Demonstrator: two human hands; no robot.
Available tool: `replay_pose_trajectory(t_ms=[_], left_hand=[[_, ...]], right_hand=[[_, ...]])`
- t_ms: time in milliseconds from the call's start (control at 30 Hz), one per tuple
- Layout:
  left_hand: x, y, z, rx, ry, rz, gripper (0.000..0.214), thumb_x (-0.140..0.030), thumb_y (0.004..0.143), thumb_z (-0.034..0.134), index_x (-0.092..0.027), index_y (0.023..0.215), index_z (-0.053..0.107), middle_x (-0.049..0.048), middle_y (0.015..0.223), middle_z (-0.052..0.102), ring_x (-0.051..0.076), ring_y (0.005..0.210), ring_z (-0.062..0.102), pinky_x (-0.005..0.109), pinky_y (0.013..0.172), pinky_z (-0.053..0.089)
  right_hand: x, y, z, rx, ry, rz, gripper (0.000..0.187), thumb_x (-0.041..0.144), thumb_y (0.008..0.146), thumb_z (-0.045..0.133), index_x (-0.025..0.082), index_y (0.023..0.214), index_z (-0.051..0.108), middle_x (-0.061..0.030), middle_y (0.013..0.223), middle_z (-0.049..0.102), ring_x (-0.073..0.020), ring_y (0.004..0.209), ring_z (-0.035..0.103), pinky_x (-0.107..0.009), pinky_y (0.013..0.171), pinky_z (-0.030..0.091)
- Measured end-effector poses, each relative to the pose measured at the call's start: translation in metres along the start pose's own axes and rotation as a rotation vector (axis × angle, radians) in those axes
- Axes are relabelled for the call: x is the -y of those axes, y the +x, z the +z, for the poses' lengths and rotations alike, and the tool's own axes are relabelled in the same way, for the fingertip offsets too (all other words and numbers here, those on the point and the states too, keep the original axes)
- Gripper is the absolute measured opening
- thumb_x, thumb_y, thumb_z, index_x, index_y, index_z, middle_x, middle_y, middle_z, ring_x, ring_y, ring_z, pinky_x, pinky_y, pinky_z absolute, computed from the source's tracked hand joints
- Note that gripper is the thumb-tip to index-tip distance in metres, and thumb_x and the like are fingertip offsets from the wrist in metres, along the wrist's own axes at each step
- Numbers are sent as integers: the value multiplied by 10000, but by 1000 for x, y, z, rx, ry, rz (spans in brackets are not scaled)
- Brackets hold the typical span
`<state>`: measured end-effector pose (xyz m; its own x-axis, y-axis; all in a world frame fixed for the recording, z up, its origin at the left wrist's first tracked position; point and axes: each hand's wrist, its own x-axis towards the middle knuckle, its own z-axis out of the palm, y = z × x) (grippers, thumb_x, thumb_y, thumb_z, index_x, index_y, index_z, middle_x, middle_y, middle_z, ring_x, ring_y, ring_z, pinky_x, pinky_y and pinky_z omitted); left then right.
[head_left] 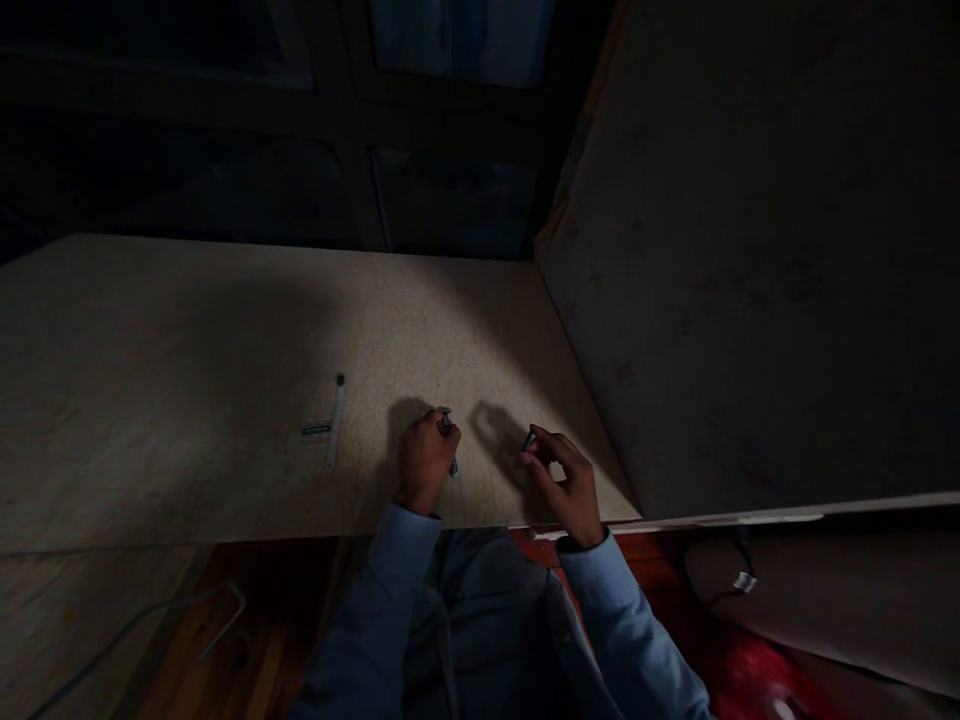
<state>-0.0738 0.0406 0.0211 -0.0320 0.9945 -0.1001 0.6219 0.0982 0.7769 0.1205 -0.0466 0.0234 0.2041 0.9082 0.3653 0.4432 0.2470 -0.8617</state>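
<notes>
My left hand (426,460) is closed around a slim pen-like stick (454,468), whose two ends show past the fingers, just over the table. To the right, my right hand (568,482) pinches a short dark cylinder (529,439) between thumb and fingertips; it resembles a pen cap, but the dim light hides its detail. The two held pieces are apart. Left of my hands, a thin whitish stick (336,425) with a black tip lies on the table. A short dark green rod (316,430) lies crosswise beside it, its right end at the stick.
The pale table (247,340) runs back to a dark paned window (457,200). A grey wall (750,250) borders it on the right. Below the front edge are a cable (127,640), a reddish-brown wooden surface and a red cloth-like thing (765,670).
</notes>
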Motion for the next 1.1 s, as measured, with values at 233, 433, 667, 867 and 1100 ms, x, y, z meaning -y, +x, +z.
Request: replay_pose_trajectory(t_ms=[233,433,667,867,1100], left_hand=[[16,-4,-1,-184,-14,211,218,-318,835,685,-165,989,709,70,811,676,191,733,634,302,708,463],[10,-29,-10,-169,-236,686,443,-234,863,665,-228,1303,605,42,948,659,94,634,573,228,624,513],[0,-28,-15,-256,-461,910,281,-128,892,634,-240,1135,719,59,980,731,135,879,693,235,761,572],[9,-22,-23,-314,-535,893,257,-99,862,665,-249,1047,762,48,933,750,133,866,708,228,767,580],[19,-18,-33,-231,-560,903,258,-116,875,647,-242,1075,751,64,978,756,154,924,712,257,797,590]], right_hand=[[23,11,13,-20,-87,-54,312,372,891,676,186,1141,694,-40,808,642,-172,695,587,-306,647,497],[51,10,33,-43,-121,-21,317,387,894,682,148,1102,684,-2,769,577,-123,612,513,-258,570,436],[74,7,60,-53,-113,22,294,407,905,658,156,1056,688,11,744,541,-123,601,485,-257,566,405],[77,5,74,-46,-88,47,302,424,903,659,155,1039,686,3,741,556,-133,624,507,-262,580,406],[73,5,87,46,21,109,303,436,909,648,175,1060,678,-19,782,627,-143,646,550,-267,601,444]])
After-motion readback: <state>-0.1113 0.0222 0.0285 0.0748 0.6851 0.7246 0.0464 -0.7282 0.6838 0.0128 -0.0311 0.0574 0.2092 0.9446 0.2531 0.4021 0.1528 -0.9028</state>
